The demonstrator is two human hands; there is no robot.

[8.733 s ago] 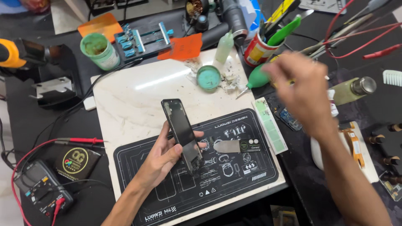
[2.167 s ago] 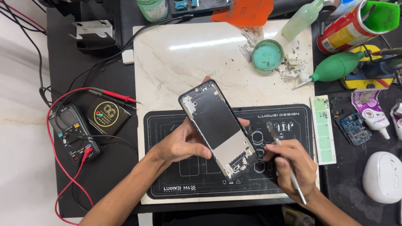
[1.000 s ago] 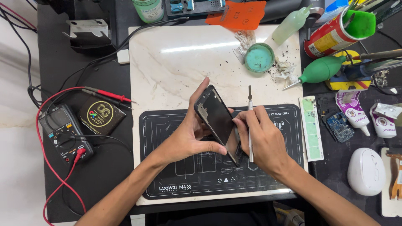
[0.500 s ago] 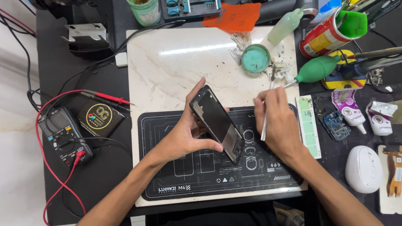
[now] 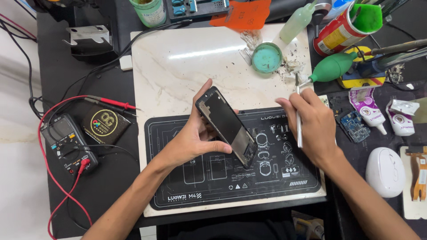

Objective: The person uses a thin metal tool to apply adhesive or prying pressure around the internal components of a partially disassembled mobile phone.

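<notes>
- Head view: the left hand (image 5: 191,140) grips an opened phone frame (image 5: 227,126), fingers curled behind it and the thumb pressed along its lower edge, so the frame tilts up off the work surface.
- The phone frame hangs over the upper middle of the black repair mat (image 5: 231,178), with its top corner pointing toward the marble slab (image 5: 178,66) and its lower end close to the mat.
- The right hand (image 5: 311,126) is just right of the phone, apart from it, fingers closed around a thin metal tool (image 5: 298,115) held nearly upright, its tip pointing toward the slab's far right corner.
- The mat lies on the near half of the slab, reaching its near edge.
- A round green dish (image 5: 267,58) sits near the slab's far right corner, with dark crumbs scattered beside it.
- A green air blower (image 5: 333,67) lies just off the slab's right edge.
- On the dark worktop left of the slab rests a multimeter (image 5: 69,142) with red leads (image 5: 49,173), beside a black round-logo box (image 5: 106,124).
- A white oval device (image 5: 384,171) sits at the right, near a small blue circuit board (image 5: 354,125).
</notes>
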